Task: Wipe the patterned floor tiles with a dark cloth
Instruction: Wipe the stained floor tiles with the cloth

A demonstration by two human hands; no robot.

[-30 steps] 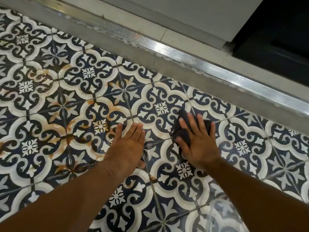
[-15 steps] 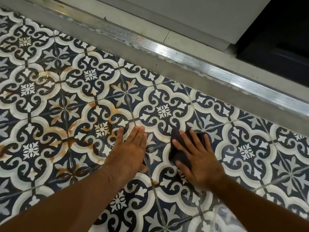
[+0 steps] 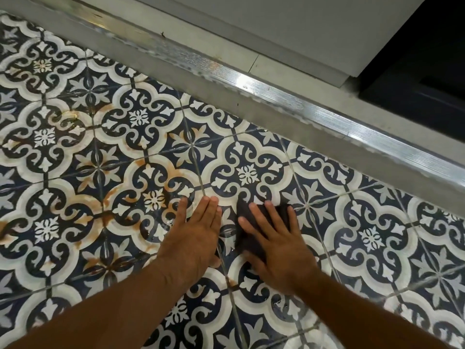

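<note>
Dark cloth, pressed under the right hand, runs near-to-far.

The person has two bare arms, the left arm and the right arm, bare as far up as can be seen. The left hand and the right hand are bare too. The fingers are long and have short nails.
</note>
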